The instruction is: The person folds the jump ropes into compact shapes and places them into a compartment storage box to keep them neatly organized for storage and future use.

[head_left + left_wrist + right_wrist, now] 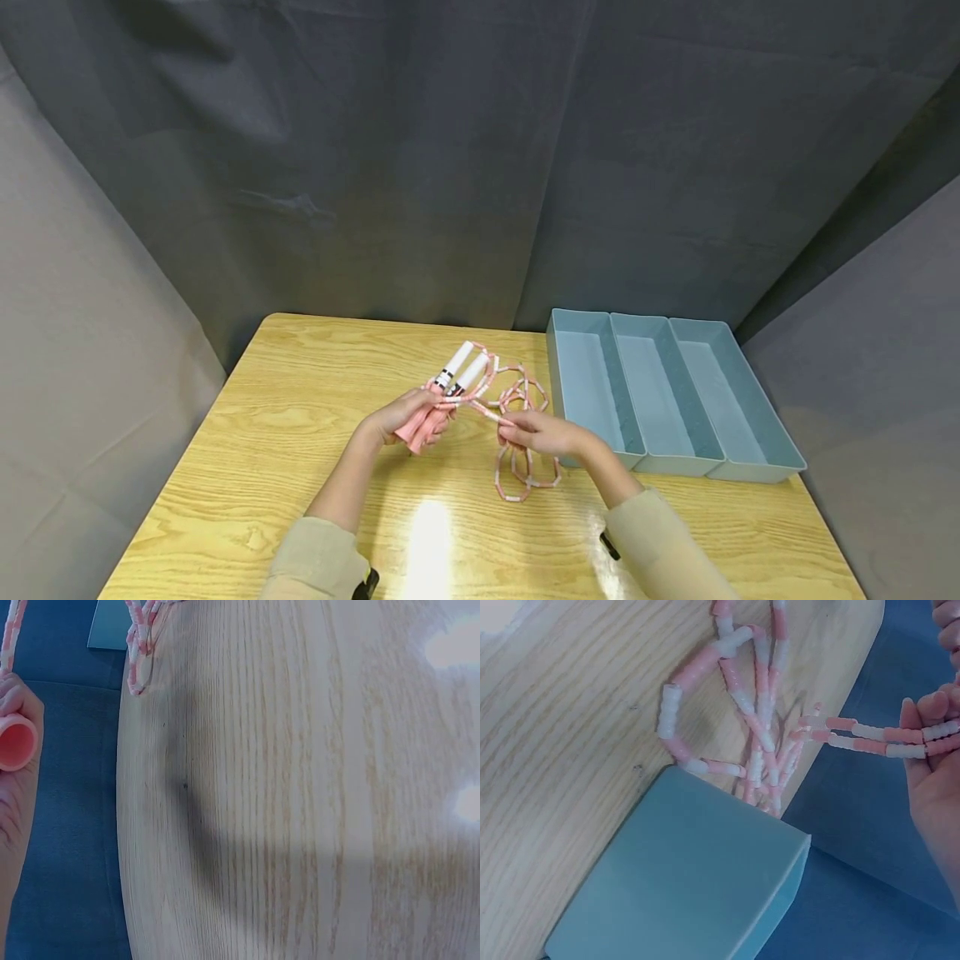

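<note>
— So, where is the pink-and-white beaded plastic skipping rope (517,433)?
— Mid-worktop (262,433). The left hand (401,417) grips both its handles; the right hand (543,433) pinches the cord beside the blue three-compartment plastic tray (750,433).

Even, soft light — glare patches on the table (427,533) — wrist views slightly blurred.

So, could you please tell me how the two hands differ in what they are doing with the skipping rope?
The left hand grips the pink handles, fingers curled round both; the right hand pinches only the beaded cord. The left hand is raised above the table towards its middle; the right hand sits nearer the blue tray, with cord loops hanging below it. Both hold parts of the same pink and white rope.
</note>
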`<state>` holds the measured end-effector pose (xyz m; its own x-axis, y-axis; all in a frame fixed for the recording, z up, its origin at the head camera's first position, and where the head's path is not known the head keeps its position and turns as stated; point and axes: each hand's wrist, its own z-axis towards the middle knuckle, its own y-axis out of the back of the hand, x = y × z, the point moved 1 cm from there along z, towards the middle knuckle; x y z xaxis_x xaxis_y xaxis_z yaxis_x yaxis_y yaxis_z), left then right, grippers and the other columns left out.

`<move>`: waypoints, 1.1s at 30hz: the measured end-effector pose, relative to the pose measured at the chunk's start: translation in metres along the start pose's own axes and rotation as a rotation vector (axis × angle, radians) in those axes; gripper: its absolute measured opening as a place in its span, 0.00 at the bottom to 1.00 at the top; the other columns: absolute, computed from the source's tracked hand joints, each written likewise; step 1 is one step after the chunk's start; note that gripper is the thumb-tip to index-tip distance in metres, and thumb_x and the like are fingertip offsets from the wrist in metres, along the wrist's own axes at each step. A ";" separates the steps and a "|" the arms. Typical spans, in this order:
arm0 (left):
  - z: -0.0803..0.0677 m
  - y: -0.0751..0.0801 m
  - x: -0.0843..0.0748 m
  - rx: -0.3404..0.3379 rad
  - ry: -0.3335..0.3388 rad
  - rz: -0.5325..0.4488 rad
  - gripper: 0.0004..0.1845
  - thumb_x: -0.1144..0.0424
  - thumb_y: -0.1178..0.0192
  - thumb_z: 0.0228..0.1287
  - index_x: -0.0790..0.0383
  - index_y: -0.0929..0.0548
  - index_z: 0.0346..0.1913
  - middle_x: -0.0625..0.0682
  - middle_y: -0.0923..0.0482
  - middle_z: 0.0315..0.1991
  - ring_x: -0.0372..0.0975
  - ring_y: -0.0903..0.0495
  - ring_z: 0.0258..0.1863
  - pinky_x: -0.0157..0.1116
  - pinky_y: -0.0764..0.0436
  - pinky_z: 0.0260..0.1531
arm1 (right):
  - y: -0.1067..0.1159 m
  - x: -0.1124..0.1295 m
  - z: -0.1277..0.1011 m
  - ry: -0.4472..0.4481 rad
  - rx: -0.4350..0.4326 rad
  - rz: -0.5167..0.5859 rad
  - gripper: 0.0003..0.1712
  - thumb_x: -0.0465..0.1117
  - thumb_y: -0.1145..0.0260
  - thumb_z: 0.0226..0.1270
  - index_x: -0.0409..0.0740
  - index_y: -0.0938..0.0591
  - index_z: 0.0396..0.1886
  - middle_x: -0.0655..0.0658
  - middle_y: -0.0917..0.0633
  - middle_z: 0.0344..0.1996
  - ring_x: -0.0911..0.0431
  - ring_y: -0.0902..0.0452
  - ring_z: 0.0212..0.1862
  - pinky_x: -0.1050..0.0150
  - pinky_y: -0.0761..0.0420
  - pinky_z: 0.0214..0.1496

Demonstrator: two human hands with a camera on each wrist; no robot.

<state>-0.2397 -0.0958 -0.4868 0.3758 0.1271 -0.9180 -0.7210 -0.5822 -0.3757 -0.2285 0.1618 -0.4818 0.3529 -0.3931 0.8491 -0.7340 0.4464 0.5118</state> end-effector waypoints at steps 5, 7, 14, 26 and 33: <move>0.001 0.003 0.002 0.006 -0.009 0.002 0.16 0.64 0.70 0.65 0.63 0.28 0.34 0.48 0.32 0.20 0.35 0.30 0.17 0.29 0.29 0.18 | 0.001 0.002 0.001 0.035 -0.019 -0.015 0.12 0.39 0.54 0.72 0.41 0.25 0.33 0.39 0.30 0.18 0.63 0.40 0.20 0.71 0.36 0.24; 0.002 0.003 0.003 0.006 -0.010 -0.005 0.16 0.63 0.70 0.65 0.63 0.29 0.35 0.48 0.32 0.20 0.35 0.30 0.17 0.30 0.29 0.18 | 0.002 0.005 0.001 0.042 -0.025 -0.017 0.13 0.39 0.54 0.72 0.40 0.24 0.36 0.39 0.28 0.19 0.59 0.36 0.21 0.71 0.34 0.24; 0.000 0.006 0.002 -0.015 -0.010 -0.020 0.16 0.63 0.69 0.66 0.68 0.31 0.38 0.49 0.32 0.21 0.35 0.31 0.17 0.29 0.29 0.19 | 0.007 0.008 -0.001 0.078 -0.065 0.022 0.16 0.37 0.56 0.72 0.36 0.22 0.37 0.35 0.25 0.18 0.56 0.31 0.21 0.67 0.27 0.25; 0.000 0.007 -0.001 -0.041 -0.008 -0.016 0.15 0.62 0.68 0.66 0.68 0.31 0.36 0.50 0.30 0.21 0.35 0.30 0.16 0.31 0.30 0.19 | 0.013 0.006 -0.005 0.037 -0.096 0.100 0.18 0.38 0.55 0.73 0.31 0.22 0.40 0.35 0.23 0.17 0.62 0.29 0.20 0.66 0.24 0.25; -0.003 0.010 -0.003 -0.071 -0.020 -0.013 0.16 0.62 0.68 0.67 0.69 0.31 0.38 0.50 0.31 0.22 0.35 0.30 0.17 0.30 0.28 0.20 | 0.014 0.003 -0.009 -0.012 -0.123 0.132 0.16 0.38 0.52 0.71 0.31 0.21 0.41 0.37 0.20 0.22 0.45 0.23 0.26 0.65 0.21 0.29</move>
<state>-0.2467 -0.1041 -0.4873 0.3724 0.1508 -0.9157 -0.6726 -0.6360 -0.3782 -0.2330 0.1741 -0.4707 0.2503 -0.3338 0.9088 -0.6969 0.5895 0.4084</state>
